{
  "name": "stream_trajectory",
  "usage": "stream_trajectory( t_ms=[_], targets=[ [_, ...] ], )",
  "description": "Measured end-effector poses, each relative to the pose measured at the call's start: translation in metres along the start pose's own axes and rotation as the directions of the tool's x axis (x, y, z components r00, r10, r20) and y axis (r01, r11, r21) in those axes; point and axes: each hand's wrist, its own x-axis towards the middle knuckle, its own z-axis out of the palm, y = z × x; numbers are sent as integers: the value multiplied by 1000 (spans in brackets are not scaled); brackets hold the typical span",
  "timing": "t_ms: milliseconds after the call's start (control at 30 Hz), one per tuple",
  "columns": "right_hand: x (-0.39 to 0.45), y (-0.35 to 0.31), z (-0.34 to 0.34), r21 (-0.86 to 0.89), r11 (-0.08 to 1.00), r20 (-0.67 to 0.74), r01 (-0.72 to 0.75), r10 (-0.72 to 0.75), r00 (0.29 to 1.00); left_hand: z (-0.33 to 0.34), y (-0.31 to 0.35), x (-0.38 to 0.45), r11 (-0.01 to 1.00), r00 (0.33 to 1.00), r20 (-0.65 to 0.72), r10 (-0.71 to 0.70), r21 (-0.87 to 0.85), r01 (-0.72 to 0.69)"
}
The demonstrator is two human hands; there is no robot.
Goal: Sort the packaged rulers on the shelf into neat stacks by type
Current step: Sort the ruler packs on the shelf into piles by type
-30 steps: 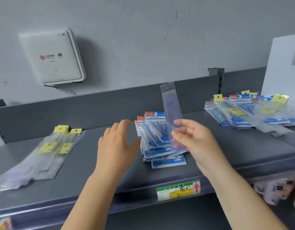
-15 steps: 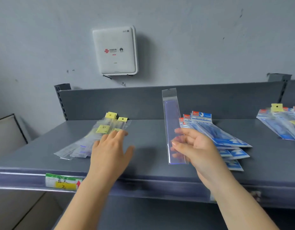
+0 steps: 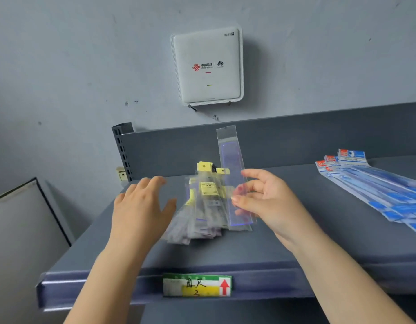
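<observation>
Bare shelf (image 3: 295,230) lies between yellow-tagged pile (image 3: 203,202) and blue stack (image 3: 375,183).

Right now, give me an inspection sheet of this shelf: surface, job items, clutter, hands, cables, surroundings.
Surface: grey shelf, price tag on its front edge.
Job items: clear ruler pack held upright over the yellow-tag pile; blue-card pile fanned at right.
Clutter: nothing seen.
Hands: right hand pinches the clear pack near its lower end; left hand open, fingers spread, beside the yellow-tag pile.
Cables: short dark lead below the router, end not clear.
Surroundings: white router on the grey wall; pale panel at left.
</observation>
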Motion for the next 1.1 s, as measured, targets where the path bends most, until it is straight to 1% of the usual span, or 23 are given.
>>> stream_trajectory(
  t_ms=[67,100,133,167,200,233,333,467,567,633,733,800,900,1000,1100],
  targets=[
    [9,-4,19,-38,999,-28,5,-6,1000,1,-14,6,999,999,4,34,-16,-34],
    [13,-7,26,-117,993,-42,-7,2,999,1,-19,8,998,999,4,53,-24,-53],
    [18,-8,30,-256,966,-60,-29,14,998,2,-23,10,997,997,5,71,-33,-70],
    [22,-9,32,-416,908,-83,-51,18,996,4,-25,11,995,996,9,90,-40,-90],
    [24,-9,33,-536,842,-112,-62,2,994,6,-27,12,993,994,16,110,-47,-109],
    [24,-10,34,-602,797,-135,-54,-34,990,7,-28,12,990,991,25,130,-54,-129],
    [20,-7,33,-693,721,-129,7,-133,983,12,-27,14,978,979,28,200,-71,-198],
    [14,-7,22,-840,542,-123,9,-208,970,13,-11,17,951,957,-5,291,-104,-290],
    [8,-11,8,-915,402,-127,-22,-237,963,11,9,17,919,927,-30,373,-121,-374],
    [3,-15,-2,-958,284,-113,-42,-240,964,12,26,17,899,905,-37,424,-105,-426],
    [-5,-20,-17,-992,110,-81,-58,-213,974,10,57,17,862,865,-20,501,-69,-501],
    [-9,-21,-32,-997,30,-74,-69,-206,976,10,82,13,842,844,-6,536,-57,-536],
    [-20,-23,-63,-996,-37,-69,-79,-210,975,19,121,8,817,817,9,576,-21,-576],
    [-34,-28,-100,-993,-79,-68,-86,-200,977,30,164,1,775,774,-46,631,-5,-632],
    [-51,-33,-147,-987,-124,-79,-104,-196,977,38,212,-9,772,770,-54,636,13,-636]
  ],
)
